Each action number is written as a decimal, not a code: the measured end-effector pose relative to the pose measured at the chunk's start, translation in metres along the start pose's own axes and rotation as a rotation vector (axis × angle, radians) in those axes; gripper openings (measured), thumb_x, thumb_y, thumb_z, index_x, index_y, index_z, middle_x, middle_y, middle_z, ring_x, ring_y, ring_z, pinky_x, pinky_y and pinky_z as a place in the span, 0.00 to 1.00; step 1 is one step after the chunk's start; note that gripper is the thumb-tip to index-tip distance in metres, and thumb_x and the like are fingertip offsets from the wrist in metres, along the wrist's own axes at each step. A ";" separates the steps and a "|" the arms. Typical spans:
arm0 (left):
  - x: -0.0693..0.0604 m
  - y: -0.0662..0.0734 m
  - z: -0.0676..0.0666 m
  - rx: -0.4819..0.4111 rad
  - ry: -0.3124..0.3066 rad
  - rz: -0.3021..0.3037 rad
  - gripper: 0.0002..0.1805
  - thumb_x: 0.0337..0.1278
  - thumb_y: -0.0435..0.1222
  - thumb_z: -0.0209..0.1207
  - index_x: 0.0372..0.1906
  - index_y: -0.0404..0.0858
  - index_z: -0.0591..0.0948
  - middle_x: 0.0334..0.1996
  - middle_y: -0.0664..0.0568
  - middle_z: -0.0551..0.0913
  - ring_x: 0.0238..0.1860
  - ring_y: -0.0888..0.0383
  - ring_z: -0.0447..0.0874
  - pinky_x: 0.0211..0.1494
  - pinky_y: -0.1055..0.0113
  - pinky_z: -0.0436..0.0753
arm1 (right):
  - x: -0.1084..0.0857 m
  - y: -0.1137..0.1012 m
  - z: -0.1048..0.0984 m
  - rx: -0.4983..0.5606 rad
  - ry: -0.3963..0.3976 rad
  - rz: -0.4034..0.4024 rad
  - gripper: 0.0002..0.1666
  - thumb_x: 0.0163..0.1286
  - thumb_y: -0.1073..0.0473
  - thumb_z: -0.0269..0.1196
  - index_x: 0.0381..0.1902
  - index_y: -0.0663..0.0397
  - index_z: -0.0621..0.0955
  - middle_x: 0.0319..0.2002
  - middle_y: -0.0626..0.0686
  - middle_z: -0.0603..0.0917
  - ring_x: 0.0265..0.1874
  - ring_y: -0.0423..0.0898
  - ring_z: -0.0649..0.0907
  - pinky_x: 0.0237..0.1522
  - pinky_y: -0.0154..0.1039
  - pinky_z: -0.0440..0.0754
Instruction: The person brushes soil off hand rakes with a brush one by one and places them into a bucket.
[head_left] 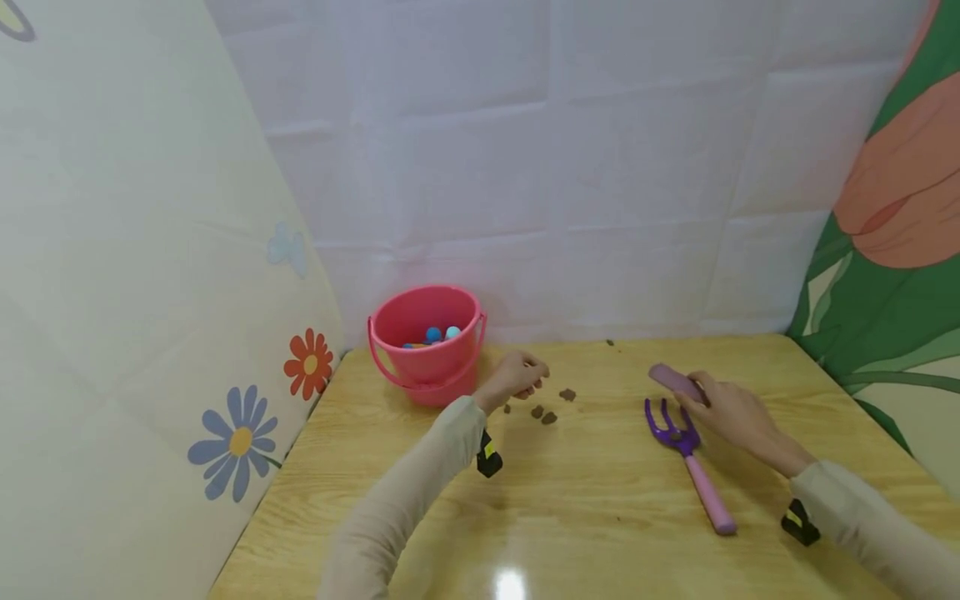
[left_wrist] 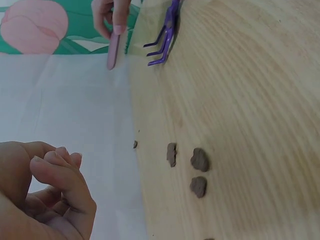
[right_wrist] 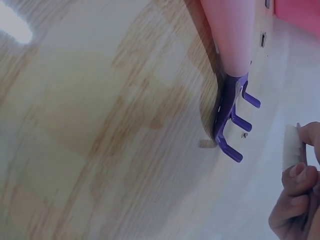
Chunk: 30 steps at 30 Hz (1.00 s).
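Note:
My left hand (head_left: 517, 375) hovers beside the pink bucket (head_left: 431, 367), above several brown lumps (head_left: 550, 417) on the table. In the left wrist view its fingers (left_wrist: 70, 180) are curled in towards the thumb, and nothing shows between them. My right hand (head_left: 738, 412) grips a small mauve brush (head_left: 675, 381); its pale bristles (right_wrist: 291, 147) show in the right wrist view. Under that hand lies a purple hand fork (head_left: 678, 433) with a pink handle, its handle end towards me. The fork's three tines (right_wrist: 240, 122) also appear in the right wrist view.
Inside the bucket are blue and white balls (head_left: 442, 334) and other partly hidden things. A wooden table (head_left: 585, 508) bears everything. White cloth (head_left: 562, 208) hangs behind it, with printed flower panels at left and right. A small dark crumb (head_left: 610, 342) lies near the back edge.

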<state>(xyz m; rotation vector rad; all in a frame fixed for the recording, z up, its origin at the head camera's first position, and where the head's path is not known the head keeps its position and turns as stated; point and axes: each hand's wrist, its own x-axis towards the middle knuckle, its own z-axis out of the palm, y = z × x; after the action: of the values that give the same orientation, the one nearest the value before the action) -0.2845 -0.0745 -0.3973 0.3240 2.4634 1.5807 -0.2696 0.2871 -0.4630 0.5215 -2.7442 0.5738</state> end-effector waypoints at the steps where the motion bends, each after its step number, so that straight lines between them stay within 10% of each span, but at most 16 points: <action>1: 0.001 -0.002 0.003 0.001 0.002 -0.002 0.10 0.65 0.31 0.55 0.38 0.31 0.85 0.22 0.48 0.77 0.17 0.64 0.69 0.21 0.74 0.71 | 0.000 0.001 0.000 0.001 0.002 0.000 0.29 0.74 0.50 0.59 0.56 0.72 0.73 0.21 0.50 0.75 0.18 0.45 0.73 0.18 0.40 0.67; 15: 0.008 -0.009 0.048 0.013 -0.067 -0.055 0.09 0.64 0.32 0.57 0.36 0.33 0.86 0.22 0.41 0.79 0.11 0.62 0.60 0.21 0.61 0.62 | 0.000 0.000 0.000 0.000 0.000 0.002 0.29 0.74 0.50 0.59 0.56 0.73 0.73 0.20 0.49 0.73 0.17 0.44 0.72 0.17 0.39 0.66; 30: 0.004 -0.020 0.086 0.026 -0.085 -0.047 0.13 0.68 0.36 0.57 0.45 0.29 0.85 0.32 0.38 0.86 0.24 0.50 0.81 0.30 0.62 0.83 | -0.001 0.006 0.000 0.013 -0.002 0.012 0.29 0.74 0.47 0.58 0.57 0.70 0.73 0.20 0.48 0.73 0.17 0.44 0.72 0.18 0.39 0.66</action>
<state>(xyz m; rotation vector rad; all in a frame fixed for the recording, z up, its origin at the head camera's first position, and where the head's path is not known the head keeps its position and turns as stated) -0.2654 -0.0070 -0.4514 0.3282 2.4113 1.4863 -0.2711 0.2921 -0.4651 0.5088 -2.7491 0.5945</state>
